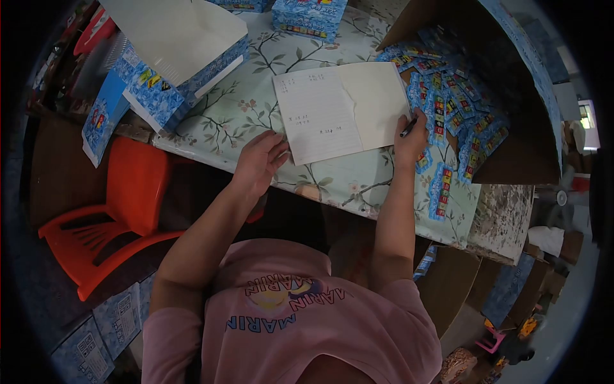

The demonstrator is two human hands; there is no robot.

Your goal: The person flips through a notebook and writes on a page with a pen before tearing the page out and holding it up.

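Observation:
An open notebook (320,131) with a few handwritten lines on its left page lies on the table with the floral cloth (256,89). Beside its lower left edge is my left hand (261,160), palm partly up, fingers loosely curled and apart, holding nothing. At the right page's edge, my right hand (411,137) grips a black pen (408,128). Just right of that hand, blue packets (438,115) spill from a cardboard box (524,128) lying on its side. One strip of packets (441,192) lies nearer the table's front edge.
An open blue carton (160,96) stands at the table's left, and another blue box (309,18) at the back. A red-orange chair (134,185) is at the left below the table. Cardboard boxes (441,281) sit at the lower right.

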